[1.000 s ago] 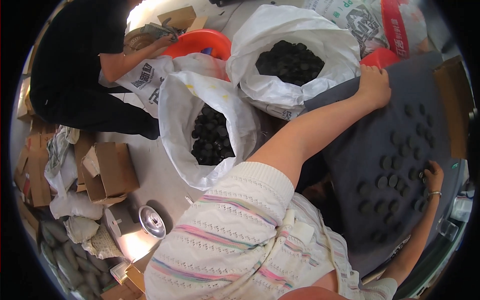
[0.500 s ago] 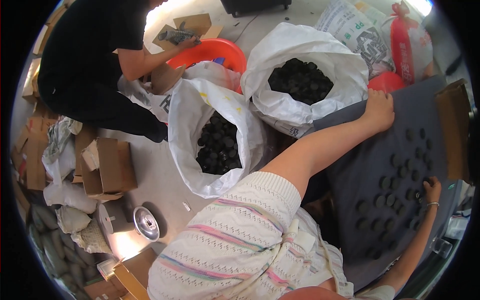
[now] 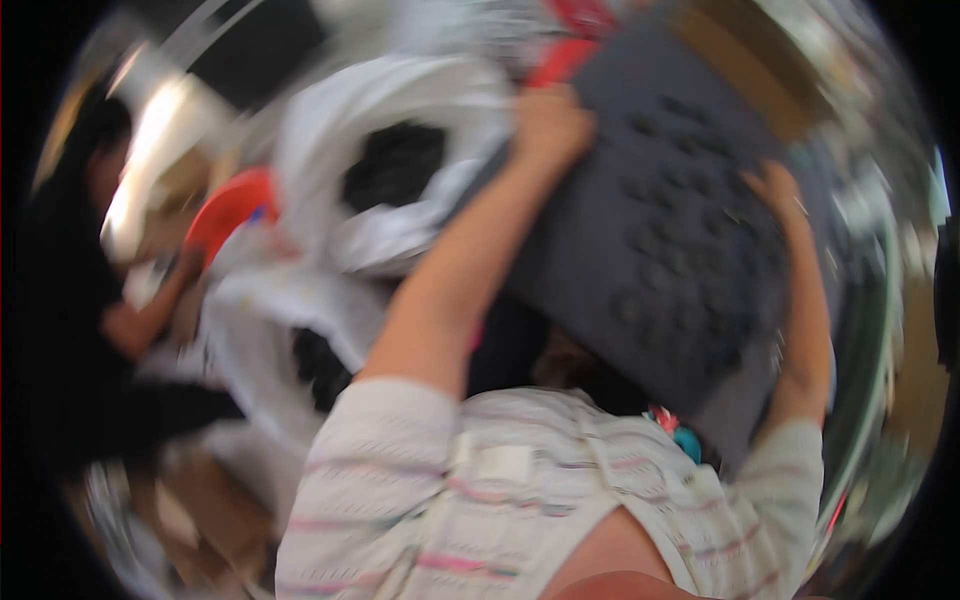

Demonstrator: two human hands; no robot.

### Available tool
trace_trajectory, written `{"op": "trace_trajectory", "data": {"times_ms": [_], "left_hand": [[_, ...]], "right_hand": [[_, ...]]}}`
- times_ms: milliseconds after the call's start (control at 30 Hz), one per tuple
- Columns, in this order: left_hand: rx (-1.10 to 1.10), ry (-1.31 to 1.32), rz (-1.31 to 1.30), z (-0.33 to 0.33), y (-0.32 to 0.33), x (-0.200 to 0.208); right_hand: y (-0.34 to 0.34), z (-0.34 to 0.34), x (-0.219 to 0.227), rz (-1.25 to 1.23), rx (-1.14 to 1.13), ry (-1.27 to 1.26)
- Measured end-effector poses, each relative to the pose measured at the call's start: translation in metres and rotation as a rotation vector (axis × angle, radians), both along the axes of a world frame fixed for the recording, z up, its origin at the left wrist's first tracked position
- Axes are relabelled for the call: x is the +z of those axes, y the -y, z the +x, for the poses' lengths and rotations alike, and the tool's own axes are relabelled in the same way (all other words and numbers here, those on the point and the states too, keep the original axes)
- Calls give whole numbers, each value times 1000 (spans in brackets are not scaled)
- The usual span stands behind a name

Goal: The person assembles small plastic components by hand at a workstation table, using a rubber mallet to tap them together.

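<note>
The picture is smeared by motion. My left hand (image 3: 553, 125) rests at the far left edge of a dark grey cloth-covered surface (image 3: 560, 270), close to the rim of a white sack (image 3: 300, 110). Its fingers are too blurred to make out. Along the far right side, my right hand (image 3: 778, 192) has fingers apart and nothing visible in them. Between my hands, many small round black pieces (image 3: 680, 240), shaped like caps or discs, lie scattered over the cloth. More black pieces (image 3: 395, 165) fill the white sack beside my left hand.
A second white sack (image 3: 250, 310) with black contents stands nearer on the left. Beyond it are an orange-red tub (image 3: 230, 210) and a person in black (image 3: 60, 280) with an arm toward it. Brown cardboard (image 3: 750, 60) edges the surface's far side. Cardboard boxes (image 3: 215, 510) stand lower left.
My view has swung to the right, so the sacks, cloth and person sit farther left. My right hand's fingers, bent at the black pieces before, now look spread. The left stays at the cloth's edge.
</note>
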State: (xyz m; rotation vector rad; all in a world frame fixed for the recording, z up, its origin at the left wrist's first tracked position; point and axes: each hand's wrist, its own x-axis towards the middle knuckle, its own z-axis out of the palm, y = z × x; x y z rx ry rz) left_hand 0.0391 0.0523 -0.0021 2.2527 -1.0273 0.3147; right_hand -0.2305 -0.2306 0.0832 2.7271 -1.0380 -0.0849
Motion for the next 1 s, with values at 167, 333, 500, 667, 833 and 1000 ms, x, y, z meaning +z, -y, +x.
{"op": "trace_trajectory", "data": {"times_ms": [167, 333, 500, 667, 833, 1000], "left_hand": [[125, -16, 240, 10, -8, 7], [75, 0, 231, -5, 7, 5], [85, 21, 234, -4, 4, 4], [84, 0, 248, -2, 1, 7], [88, 3, 263, -2, 1, 7], [94, 14, 252, -1, 2, 4]], "right_hand": [[-21, -16, 48, 89, 169, 299], [-68, -48, 61, 306, -31, 398], [-75, -37, 37, 374, 9, 369], [-75, -37, 22, 410, -38, 226], [-87, -32, 0, 416, 25, 156], [-91, -26, -14, 251, 106, 63]]}}
